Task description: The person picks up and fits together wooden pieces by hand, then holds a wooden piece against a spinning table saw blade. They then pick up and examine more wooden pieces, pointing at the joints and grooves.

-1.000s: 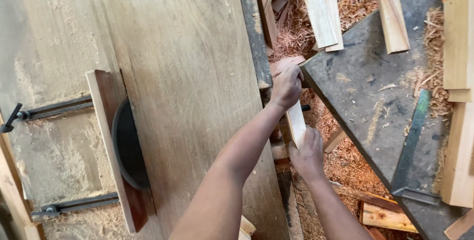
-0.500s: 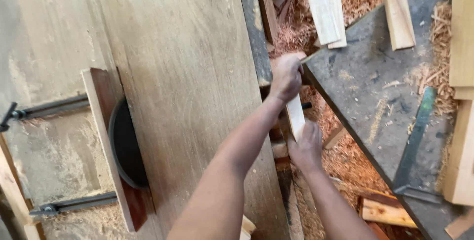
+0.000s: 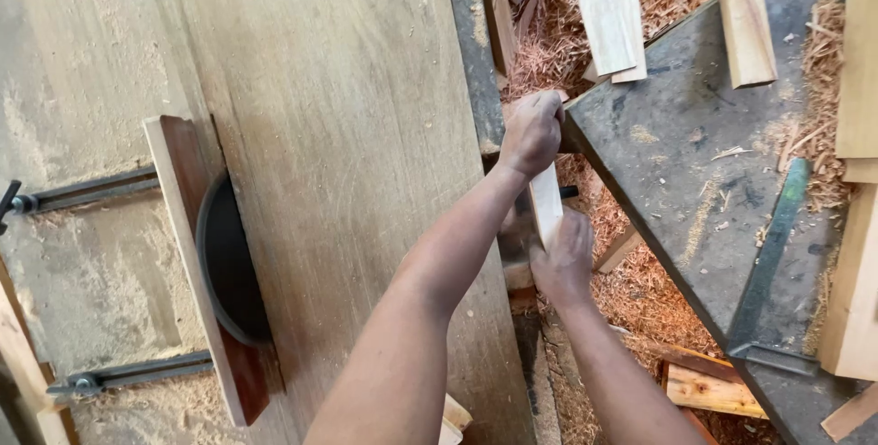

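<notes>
moved: both hands and the wood piece sit almost where they were a moment back; the left hand [image 3: 532,132] has slid only a tiny bit up, toward 12 o'clock.
wood piece: one short, pale, flat stick [image 3: 546,204], smooth and light, standing on its edge in the gap between the big board and the dark table, near the middle of the view.
left hand: fingers curled tight around the top end of the stick.
right hand: the right hand [image 3: 563,260] is wrapped around the bottom end, at 6 o'clock from the left hand; fingers closed on it.
big board: one wide brown board [image 3: 347,134] at 9 o'clock from the hands, with dust on it.
dark table: one grey table [image 3: 695,161] at 3 o'clock, with three pale planks [image 3: 608,6] poking over its top edge.
clamp bars: two black bars [image 3: 91,191] far out at 9 o'clock.
floor: orange wood shavings [image 3: 640,299] under the hands.
</notes>
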